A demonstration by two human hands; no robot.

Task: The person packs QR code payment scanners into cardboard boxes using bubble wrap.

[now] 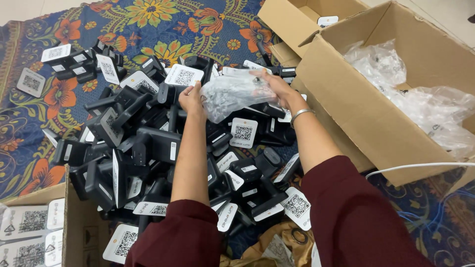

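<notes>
Fingers of both hands pinch a crumpled clear plastic bag [232, 94] just above the frame's centre: the left hand [192, 99] grips its left edge, the right hand [274, 85] its upper right, and something dark seems to sit inside, though the wrinkles blur it. Beneath lies a pile of black stands [148, 143] on a floral cloth [148, 20], with an open cardboard box [366, 113] of loose plastic wrap at right.

A makeshift packing area on a home floor is suggested: a floral rug [148, 24] is spread at upper left, cardboard boxes [366, 99] are set at right.
</notes>
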